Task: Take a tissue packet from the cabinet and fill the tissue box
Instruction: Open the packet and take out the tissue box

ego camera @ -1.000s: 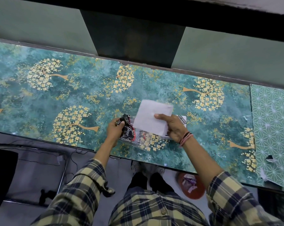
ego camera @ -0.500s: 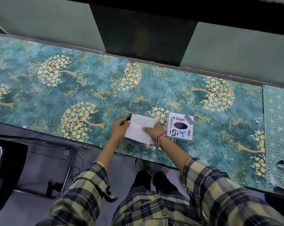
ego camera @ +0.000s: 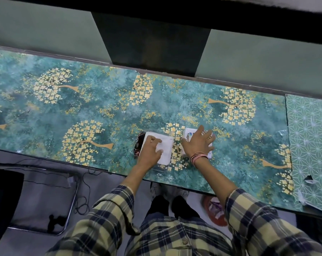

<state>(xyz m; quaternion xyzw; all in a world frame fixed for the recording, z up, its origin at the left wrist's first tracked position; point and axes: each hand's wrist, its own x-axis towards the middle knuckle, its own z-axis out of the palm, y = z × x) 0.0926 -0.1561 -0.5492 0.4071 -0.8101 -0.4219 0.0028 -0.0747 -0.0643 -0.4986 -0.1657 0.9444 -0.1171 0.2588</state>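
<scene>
Stack (ego camera: 166, 149): 1, left hand (ego camera: 150, 149) perhaps gripping | box (ego camera: 188, 135): 1, right hand (ego camera: 197, 143) on

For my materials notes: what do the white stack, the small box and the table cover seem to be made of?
White stack: soft matte paper tissue, with a layered edge. Small box: probably printed cardboard, white, with crisp corners and logos. Table cover: likely printed vinyl or laminate, with a faint sheen over the tree pattern.

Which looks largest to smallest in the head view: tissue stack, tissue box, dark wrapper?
1. Alike, unranked, each partly covered: tissue stack, tissue box.
2. Smallest: dark wrapper; only a strip shows at the stack's left.
</scene>
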